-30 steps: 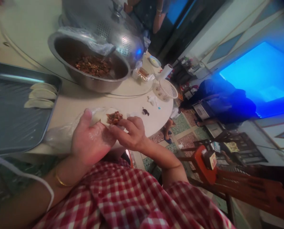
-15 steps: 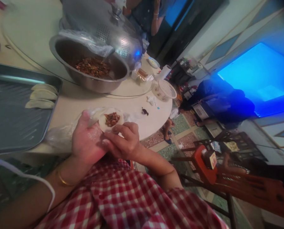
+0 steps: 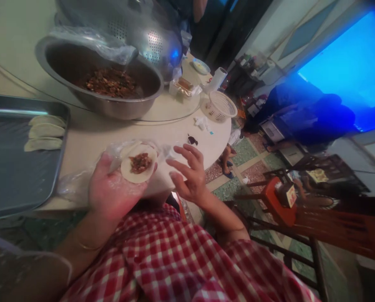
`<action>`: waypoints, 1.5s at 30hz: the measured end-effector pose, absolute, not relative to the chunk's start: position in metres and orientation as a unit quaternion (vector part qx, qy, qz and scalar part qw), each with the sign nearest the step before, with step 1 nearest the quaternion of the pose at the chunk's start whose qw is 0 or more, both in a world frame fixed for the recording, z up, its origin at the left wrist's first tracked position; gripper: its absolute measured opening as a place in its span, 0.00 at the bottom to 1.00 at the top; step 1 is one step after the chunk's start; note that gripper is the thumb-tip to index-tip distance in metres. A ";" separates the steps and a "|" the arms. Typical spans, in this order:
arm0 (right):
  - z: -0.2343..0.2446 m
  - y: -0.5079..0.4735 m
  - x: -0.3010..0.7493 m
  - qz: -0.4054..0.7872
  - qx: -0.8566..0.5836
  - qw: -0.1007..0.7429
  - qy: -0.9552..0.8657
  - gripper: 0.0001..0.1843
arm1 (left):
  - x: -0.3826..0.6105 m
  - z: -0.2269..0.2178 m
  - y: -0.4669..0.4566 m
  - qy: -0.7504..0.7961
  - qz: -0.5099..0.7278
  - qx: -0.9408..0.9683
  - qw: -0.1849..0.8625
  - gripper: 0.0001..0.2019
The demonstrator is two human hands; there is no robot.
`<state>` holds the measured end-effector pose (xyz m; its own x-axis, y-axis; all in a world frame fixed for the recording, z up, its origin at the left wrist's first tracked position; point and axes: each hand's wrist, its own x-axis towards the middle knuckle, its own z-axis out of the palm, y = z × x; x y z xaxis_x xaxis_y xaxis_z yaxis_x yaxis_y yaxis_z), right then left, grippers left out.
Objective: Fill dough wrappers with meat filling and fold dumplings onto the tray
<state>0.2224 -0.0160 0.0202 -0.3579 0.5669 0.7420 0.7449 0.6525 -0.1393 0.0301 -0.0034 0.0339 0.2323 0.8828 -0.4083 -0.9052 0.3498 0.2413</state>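
My left hand (image 3: 113,195) is palm up, with a round dumpling wrapper (image 3: 133,176) lying across its fingers. A heap of minced filling (image 3: 140,162) sits in the middle of the wrapper. To the right, my right hand (image 3: 190,174) is apart from the wrapper, its fingers spread and holding nothing. Behind the left hand, more pale wrappers seem to lie on a clear plastic bag (image 3: 76,184), partly hidden. Beyond it stands a steel bowl (image 3: 112,107) containing brown filling. Several folded dumplings (image 3: 45,131) rest in the grey metal tray (image 3: 60,167) on the left.
A perforated steel lid or colander (image 3: 162,42) stands behind the bowl. Toward the table's right edge are a white plastic basket (image 3: 222,105), crumpled tissue (image 3: 201,123) and a small dark object (image 3: 192,140). A red chair (image 3: 280,201) stands at the right. Other people are in the background.
My right hand has drawn away from the wrapper's edge to the right and its fingers have spread. The filled wrapper has settled lower on my left fingers. The view has shifted slightly.
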 end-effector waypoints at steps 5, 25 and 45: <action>0.005 -0.006 0.252 -0.086 -0.445 0.430 -0.781 0.13 | 0.037 0.030 0.000 0.256 0.565 0.011 0.784 0.30; -0.004 0.065 0.286 0.009 -0.558 0.151 -0.816 0.16 | 0.050 0.037 0.016 0.365 0.537 -0.011 0.761 0.26; 0.013 0.042 0.247 -0.075 -0.416 0.141 -0.895 0.26 | 0.051 0.028 0.014 0.298 0.512 -0.028 0.805 0.26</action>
<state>0.2471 0.0420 0.0130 -0.6145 0.7235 0.3145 0.7656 0.6431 0.0164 0.0511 0.0142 0.0280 0.2976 0.8080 -0.5085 -0.8413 0.4737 0.2603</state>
